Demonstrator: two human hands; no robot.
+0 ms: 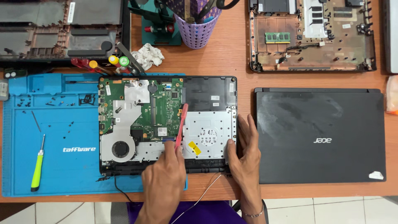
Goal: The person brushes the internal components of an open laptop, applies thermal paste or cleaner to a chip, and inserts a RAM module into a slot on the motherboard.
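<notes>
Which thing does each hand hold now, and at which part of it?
The left hand holds a thin red tool by its lower end. The right hand holds nothing; it rests on the right edge of the opened laptop.

From my remote seat, the head camera delivers a bright, evenly lit overhead picture, the light soft and apparently from above. Shadows are faint and short, pooling just under the left hand (163, 182) and right hand (245, 155). A dull sheen streaks the closed black laptop lid (319, 135) at right. Focus holds sharp across the wooden table (232, 58); I see little motion blur, and only slight bowing at the far edge.
</notes>
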